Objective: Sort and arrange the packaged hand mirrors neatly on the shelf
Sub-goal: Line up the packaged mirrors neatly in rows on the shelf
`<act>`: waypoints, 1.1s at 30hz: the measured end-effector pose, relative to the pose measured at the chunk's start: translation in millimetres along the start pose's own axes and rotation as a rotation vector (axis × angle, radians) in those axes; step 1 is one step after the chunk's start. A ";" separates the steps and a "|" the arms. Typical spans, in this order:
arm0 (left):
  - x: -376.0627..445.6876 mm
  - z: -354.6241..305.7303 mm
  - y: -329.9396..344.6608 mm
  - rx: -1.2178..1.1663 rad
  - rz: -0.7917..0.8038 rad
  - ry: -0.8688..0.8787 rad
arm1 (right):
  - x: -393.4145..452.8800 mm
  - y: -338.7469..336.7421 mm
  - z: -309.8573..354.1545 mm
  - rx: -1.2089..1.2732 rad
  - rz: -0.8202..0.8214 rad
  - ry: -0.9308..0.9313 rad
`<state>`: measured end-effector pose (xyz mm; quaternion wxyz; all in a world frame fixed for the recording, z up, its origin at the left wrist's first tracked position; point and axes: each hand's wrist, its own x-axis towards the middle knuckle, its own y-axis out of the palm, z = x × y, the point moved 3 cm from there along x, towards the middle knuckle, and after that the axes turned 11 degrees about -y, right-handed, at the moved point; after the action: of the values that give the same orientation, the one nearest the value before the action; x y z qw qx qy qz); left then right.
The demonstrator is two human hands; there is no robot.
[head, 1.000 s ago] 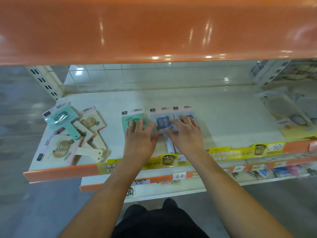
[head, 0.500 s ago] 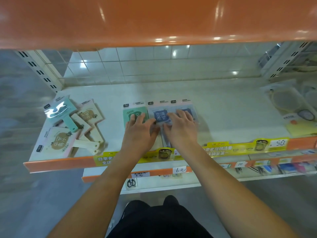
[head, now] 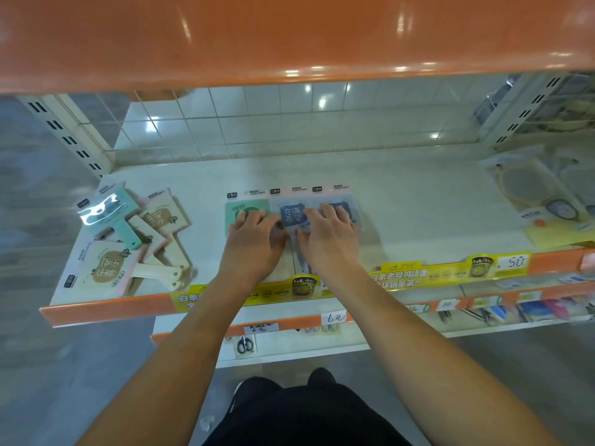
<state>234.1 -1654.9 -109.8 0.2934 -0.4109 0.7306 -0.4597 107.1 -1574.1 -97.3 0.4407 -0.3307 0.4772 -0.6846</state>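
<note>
Hardly a shift since a second ago: both hands stay flat, fingers straight, on the row at mid-shelf [head: 418, 194]. The left hand [head: 254, 239] presses the green mirror pack [head: 240, 209], the right hand [head: 330, 235] the two blue mirror packs [head: 291, 214]. The unsorted pile [head: 128, 233] lies well off to the left, handles splayed at angles, nearer the left hand, so that one probably reaches next.

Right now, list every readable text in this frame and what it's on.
"满望" over "怀希": blue square print on the middle packaged hand mirror.
"白象老母鸡汤面": yellow noodle-advert strip on the orange shelf edge.
"50": white price tag on that strip.
"6元": handwritten white tag, lower shelf.
"10": small white tag, lower shelf.
Package header labels: too small.
</note>
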 end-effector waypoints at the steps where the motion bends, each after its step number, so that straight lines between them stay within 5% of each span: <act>1: -2.4 0.1 0.5 0.001 -0.013 0.001 | -1.8 0.4 -0.1 -0.004 -0.003 -0.008; 33: -18.2 13.6 -5.1 0.096 -0.053 -0.051 | -8.8 4.7 14.1 -0.015 0.027 -0.069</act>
<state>255.7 -1646.1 -109.7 0.3191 -0.4272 0.6888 -0.4912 124.1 -1571.8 -97.4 0.4639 -0.3510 0.4711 -0.6631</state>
